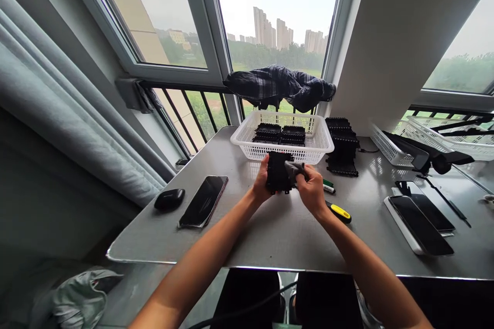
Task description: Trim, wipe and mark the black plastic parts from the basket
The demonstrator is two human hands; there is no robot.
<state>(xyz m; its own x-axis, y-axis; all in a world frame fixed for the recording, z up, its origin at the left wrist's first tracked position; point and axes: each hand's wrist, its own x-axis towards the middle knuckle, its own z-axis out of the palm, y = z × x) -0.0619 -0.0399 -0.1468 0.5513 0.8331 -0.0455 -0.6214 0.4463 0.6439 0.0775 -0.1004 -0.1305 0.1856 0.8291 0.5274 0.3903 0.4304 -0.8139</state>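
Note:
Above the grey table, my left hand (263,181) grips the left edge of a black ridged plastic part (278,172), its fingers partly hidden behind it. My right hand (312,188) is closed on a dark grey cloth (295,168), which lies against the right side of the part. Just behind them stands a white plastic basket (244,148) with several similar black parts (292,135) inside. More black parts (341,146) are stacked to the right of the basket.
On the table (162,239) lie a phone (204,200) and a black mouse-like object (170,199) at left. A yellow-and-black tool (340,213) and a marker (329,188) lie beside my right hand. More phones (419,223) and white baskets (389,149) are at right.

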